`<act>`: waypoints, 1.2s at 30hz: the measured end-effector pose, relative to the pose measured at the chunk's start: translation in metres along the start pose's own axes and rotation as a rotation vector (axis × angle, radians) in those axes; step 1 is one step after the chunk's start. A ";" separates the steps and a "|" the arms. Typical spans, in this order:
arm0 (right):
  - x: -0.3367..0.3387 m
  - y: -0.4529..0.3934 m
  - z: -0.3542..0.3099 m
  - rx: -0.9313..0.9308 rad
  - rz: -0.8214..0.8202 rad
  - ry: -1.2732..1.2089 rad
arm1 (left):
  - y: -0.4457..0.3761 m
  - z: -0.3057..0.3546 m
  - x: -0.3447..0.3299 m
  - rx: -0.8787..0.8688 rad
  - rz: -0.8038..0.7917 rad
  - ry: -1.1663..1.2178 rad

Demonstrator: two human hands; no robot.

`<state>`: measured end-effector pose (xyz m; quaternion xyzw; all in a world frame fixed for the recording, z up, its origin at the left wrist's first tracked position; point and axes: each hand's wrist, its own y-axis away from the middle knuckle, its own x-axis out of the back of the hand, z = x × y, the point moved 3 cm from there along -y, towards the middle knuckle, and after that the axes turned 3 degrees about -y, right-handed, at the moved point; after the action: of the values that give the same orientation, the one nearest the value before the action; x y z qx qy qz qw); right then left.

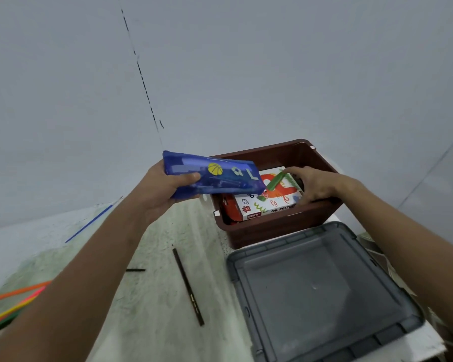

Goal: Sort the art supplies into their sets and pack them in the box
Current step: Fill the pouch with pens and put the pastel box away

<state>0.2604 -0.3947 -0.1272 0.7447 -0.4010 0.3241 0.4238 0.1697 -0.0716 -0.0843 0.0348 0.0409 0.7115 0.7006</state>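
My left hand (pixel 165 190) grips a blue translucent pencil pouch (pixel 215 176) with a yellow ball sticker, held above the left rim of the brown box (pixel 272 228). My right hand (pixel 314 185) reaches into the box, its fingers resting on a white oil pastel box (pixel 267 202) printed with a red dragon. A green stick (pixel 276 181) lies on top of the pastel box, just by my fingertips. Something red sits in the box to the left of the pastels.
A grey lid (pixel 322 291) lies upside down in front of the brown box. On the white table lie a dark pencil (pixel 187 284), a short black stick (pixel 135 270), a blue stick (pixel 89 223) and several coloured pencils (pixel 11 307) at the left edge.
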 end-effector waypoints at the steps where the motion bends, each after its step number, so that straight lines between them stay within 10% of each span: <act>1: -0.001 -0.002 0.003 -0.003 -0.014 0.011 | -0.001 0.000 -0.001 0.006 0.003 -0.001; 36: 0.026 0.026 0.000 0.186 0.391 -0.586 | 0.022 -0.006 -0.098 0.306 -0.023 0.116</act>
<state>0.2499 -0.4110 -0.0964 0.7507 -0.6090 0.2068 0.1513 0.1484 -0.1699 -0.0872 0.0995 0.1895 0.6896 0.6918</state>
